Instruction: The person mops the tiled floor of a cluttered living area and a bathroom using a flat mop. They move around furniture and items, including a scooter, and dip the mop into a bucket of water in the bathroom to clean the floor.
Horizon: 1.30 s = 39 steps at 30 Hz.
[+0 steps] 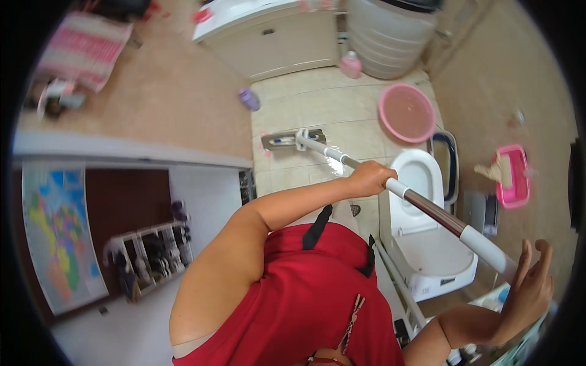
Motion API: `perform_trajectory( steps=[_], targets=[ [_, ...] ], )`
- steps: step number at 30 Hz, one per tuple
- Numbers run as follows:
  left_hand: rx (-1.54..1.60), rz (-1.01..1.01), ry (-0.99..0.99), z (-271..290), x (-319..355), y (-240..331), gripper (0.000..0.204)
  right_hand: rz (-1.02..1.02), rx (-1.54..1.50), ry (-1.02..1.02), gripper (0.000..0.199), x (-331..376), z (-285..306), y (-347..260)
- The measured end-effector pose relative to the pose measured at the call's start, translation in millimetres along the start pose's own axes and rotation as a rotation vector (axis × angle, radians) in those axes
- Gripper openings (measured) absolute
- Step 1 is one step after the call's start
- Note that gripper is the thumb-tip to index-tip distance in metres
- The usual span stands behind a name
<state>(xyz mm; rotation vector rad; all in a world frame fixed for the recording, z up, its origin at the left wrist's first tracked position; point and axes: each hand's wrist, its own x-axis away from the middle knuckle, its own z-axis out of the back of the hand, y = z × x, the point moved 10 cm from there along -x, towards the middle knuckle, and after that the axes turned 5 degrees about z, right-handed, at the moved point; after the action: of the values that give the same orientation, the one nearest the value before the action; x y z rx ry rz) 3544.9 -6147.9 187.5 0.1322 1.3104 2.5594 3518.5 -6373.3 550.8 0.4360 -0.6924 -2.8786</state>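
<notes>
My left hand (369,178) is closed around the middle of a long mop handle (439,215), silver with white sleeves. The flat grey mop head (292,139) lies on the pale tiled floor (329,110) ahead of me. My right hand (530,288) is at the handle's upper end, fingers spread apart, palm next to the white end piece; it does not grip it. The handle passes over the white toilet (430,250), whose lid is up.
A pink basin (406,111) stands on the floor beyond the toilet. A white washing machine (268,36), a large white barrel (387,36), a pink bottle (351,64) and a purple bottle (249,99) are further off. A pink dustpan with brush (511,177) hangs at right.
</notes>
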Motion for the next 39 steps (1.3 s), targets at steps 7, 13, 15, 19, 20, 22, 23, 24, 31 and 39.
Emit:
perform_trajectory(
  steps=[7, 13, 15, 19, 20, 22, 23, 24, 31, 39],
  targets=[
    [0.003, 0.159, 0.176, 31, 116, -31, 0.014, 0.607, 0.012, 0.440, 0.034, 32, 83, -116],
    [0.006, 0.229, 0.341, 62, 235, -37, 0.013, 0.843, -0.104, 0.620, 0.035, 102, 143, -181],
    [-0.013, 0.271, 0.377, 82, 274, -35, 0.013, 0.899, -0.123, 0.686, 0.034, 125, 174, -202],
    [-0.072, 0.355, 0.489, 117, 358, -47, 0.015, 1.005, -0.207, 0.734, 0.031, 156, 212, -245],
    [-0.077, 0.383, 0.536, 128, 382, -56, 0.015, 1.030, -0.245, 0.747, 0.030, 162, 221, -260],
    [-0.072, 0.413, 0.616, 143, 421, -71, 0.015, 1.093, -0.269, 0.831, 0.030, 182, 233, -287],
    [-0.098, 0.448, 0.633, 150, 440, -79, 0.015, 1.122, -0.279, 0.872, 0.032, 192, 238, -301],
    [-0.101, 0.470, 0.671, 161, 459, -86, 0.015, 1.147, -0.269, 0.878, 0.034, 202, 245, -317],
    [-0.153, 0.672, 0.893, 170, 581, -160, 0.014, 1.500, -0.283, 0.547, 0.040, 267, 224, -452],
    [-0.159, 0.815, 0.714, 136, 599, -241, 0.022, 1.644, -0.542, -0.279, 0.052, 260, 155, -532]
  ],
)
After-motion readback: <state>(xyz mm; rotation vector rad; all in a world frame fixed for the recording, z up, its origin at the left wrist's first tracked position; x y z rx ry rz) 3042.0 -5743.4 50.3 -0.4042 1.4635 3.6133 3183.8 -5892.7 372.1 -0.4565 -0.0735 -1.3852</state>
